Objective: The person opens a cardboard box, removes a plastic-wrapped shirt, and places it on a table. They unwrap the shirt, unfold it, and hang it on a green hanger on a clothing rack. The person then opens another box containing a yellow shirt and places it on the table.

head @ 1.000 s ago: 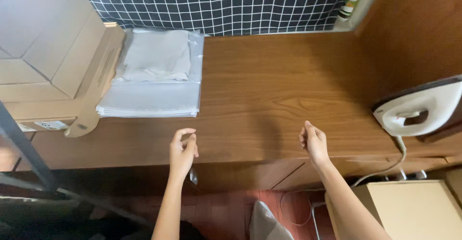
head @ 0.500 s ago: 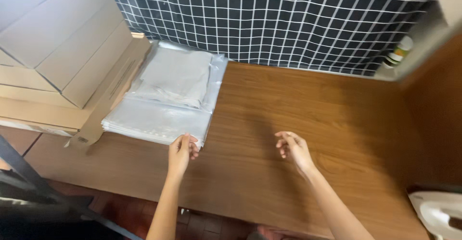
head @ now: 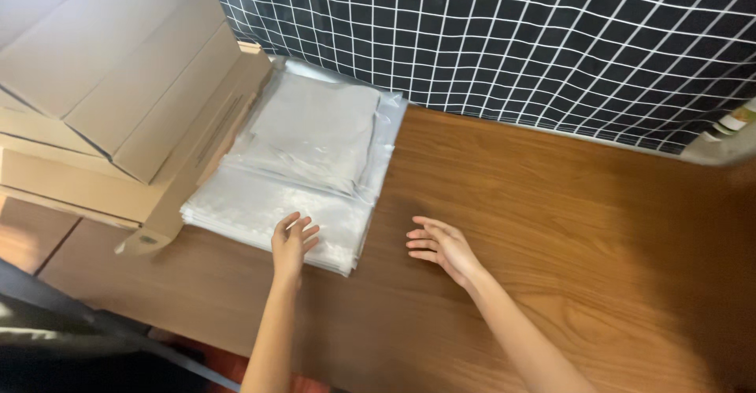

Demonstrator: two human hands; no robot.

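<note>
A stack of clear plastic bags (head: 260, 204) lies on the wooden table (head: 567, 228) at the left, with a folded pale item in a bag (head: 315, 129) on top of it. My left hand (head: 291, 243) rests with spread fingers on the near corner of the stack and holds nothing. My right hand (head: 441, 247) hovers open over the bare wood just right of the stack, fingers pointing toward it, not touching the bags.
Cardboard boxes (head: 118, 101) lean against the stack's left side. A black cloth with a white grid (head: 512, 38) hangs behind the table. A bottle (head: 736, 121) peeks in at the right edge. A dark metal bar (head: 94, 322) crosses the lower left.
The view has swung left and closer to the bags. Both hands moved forward and left; my left hand now lies on the stack's corner. The iron at the right has left the view.
</note>
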